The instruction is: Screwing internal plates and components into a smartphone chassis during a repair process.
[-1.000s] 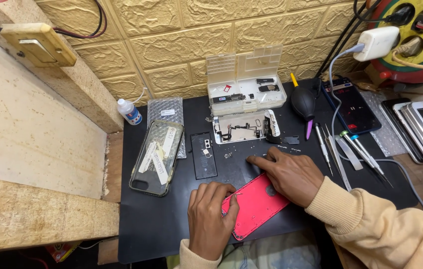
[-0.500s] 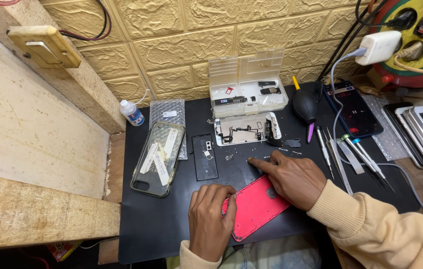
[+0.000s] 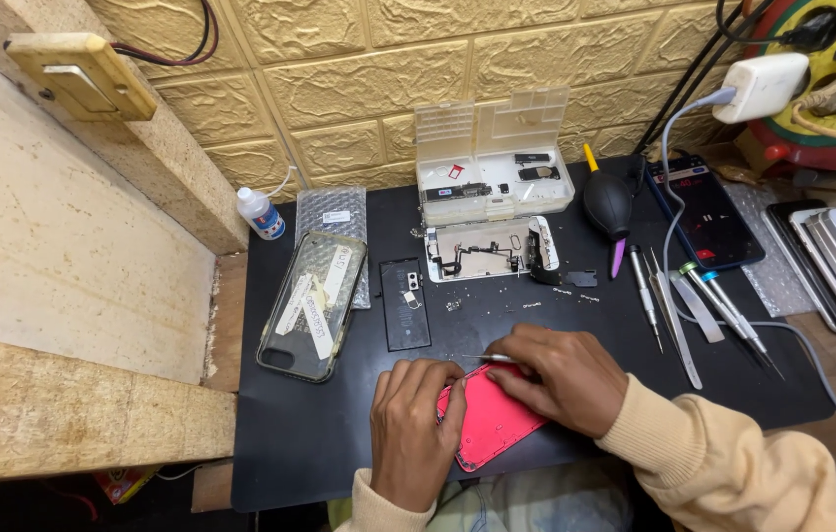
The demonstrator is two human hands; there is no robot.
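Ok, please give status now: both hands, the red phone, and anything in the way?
Left hand pressing down on red phone. Right hand holds thin metal tool at phone's top edge. Nothing blocking; loose screws lie apart on black mat.

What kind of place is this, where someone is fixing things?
Probably a phone repair bench. An opened white phone frame lies on the black work mat, thin metal screwdrivers wait alongside, and both hands, left hand and right hand, work on a red phone shell.
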